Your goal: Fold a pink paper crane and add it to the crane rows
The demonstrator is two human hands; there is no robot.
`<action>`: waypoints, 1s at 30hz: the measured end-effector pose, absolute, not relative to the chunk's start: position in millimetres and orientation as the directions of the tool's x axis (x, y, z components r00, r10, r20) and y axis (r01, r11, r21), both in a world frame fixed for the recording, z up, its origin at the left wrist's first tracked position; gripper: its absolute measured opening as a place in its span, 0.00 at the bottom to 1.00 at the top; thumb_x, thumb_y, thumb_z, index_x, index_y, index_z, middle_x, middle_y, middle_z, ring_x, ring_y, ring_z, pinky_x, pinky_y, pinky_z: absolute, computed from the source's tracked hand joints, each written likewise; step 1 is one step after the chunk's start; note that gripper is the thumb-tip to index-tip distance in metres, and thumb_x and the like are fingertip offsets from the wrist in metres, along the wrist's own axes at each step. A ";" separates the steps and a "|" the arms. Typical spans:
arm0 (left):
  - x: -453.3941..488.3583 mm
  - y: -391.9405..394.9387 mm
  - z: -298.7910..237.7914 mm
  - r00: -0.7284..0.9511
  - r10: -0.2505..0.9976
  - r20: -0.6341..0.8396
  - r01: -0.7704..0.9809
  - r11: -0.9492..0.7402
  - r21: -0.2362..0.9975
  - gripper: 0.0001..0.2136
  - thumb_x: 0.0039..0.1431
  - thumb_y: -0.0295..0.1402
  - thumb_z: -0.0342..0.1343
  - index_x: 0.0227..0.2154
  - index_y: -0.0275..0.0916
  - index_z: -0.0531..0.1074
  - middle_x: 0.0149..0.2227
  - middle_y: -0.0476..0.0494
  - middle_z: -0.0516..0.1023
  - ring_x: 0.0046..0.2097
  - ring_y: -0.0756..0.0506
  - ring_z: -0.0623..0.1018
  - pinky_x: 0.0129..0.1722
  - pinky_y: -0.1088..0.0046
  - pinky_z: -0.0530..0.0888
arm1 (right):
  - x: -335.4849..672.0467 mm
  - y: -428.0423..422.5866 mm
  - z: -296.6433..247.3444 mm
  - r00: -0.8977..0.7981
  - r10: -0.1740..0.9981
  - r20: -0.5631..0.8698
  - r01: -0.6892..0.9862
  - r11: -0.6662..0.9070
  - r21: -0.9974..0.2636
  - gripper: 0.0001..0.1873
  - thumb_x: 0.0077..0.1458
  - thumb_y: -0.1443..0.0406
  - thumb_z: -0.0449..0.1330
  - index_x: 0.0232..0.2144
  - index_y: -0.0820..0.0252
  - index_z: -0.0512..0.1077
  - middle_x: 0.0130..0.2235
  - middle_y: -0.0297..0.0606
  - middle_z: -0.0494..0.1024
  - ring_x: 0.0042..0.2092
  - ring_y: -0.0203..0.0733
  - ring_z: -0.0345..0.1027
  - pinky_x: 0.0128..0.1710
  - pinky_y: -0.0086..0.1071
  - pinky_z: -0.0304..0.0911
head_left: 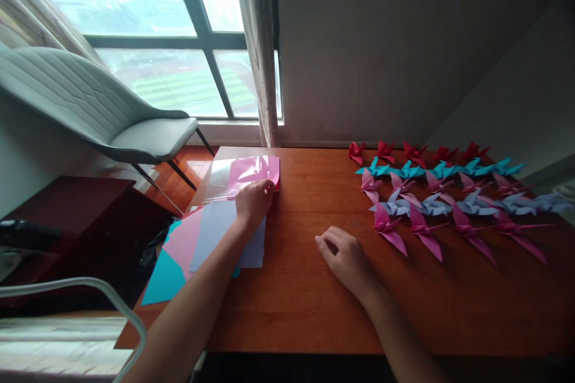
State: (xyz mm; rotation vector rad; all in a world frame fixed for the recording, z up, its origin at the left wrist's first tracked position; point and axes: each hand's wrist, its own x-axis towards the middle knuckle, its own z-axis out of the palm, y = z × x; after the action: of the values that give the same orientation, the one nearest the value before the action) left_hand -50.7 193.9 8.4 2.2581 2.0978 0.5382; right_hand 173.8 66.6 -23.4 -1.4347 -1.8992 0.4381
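Knuckles uppermost, our left hand (252, 202) reaches out over the table (291, 317), its left forearm (209, 284) slanting up from the bottom left and crossing a lavender sheet (214, 224). The fingers bend down at the right edge of the magenta paper (251, 169), which lies in a clear sleeve (219, 178) toward the table's far left. Thumb and forefinger draw together there in a small ring; we cannot tell whether the paper's edge is caught between them.

Our right hand (345, 254) sits nearer to us, well apart from the left. Its right forearm (393, 320) comes in from the bottom and leans leftward, thumb side facing the other hand, the fingers folded into a loose fist with a dark hollow beside the thumb.

Just beyond and to its right we have magenta birds (421, 230) of folded paper, with pale violet birds (435, 207), pink birds (436, 182), turquoise birds (442, 169) and red birds (414, 152) in rows behind. A pink sheet (183, 240) and a turquoise sheet (162, 280) fan out left of the lavender one.
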 end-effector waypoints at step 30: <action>-65.5 202.7 0.8 -0.119 0.888 0.445 0.655 -0.267 0.708 0.09 0.59 0.39 0.60 0.31 0.38 0.80 0.30 0.47 0.84 0.30 0.47 0.81 0.32 0.74 0.75 | 174.9 62.3 -20.7 -0.167 0.949 0.266 0.677 0.307 -0.669 0.17 0.67 0.64 0.54 0.23 0.57 0.62 0.27 0.32 0.67 0.31 0.38 0.63 0.34 0.33 0.54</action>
State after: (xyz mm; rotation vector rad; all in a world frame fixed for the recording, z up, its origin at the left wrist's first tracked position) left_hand -65.5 202.7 0.8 1.8950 1.7225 1.3305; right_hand 174.9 62.3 -20.7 -1.4422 -1.9223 0.5326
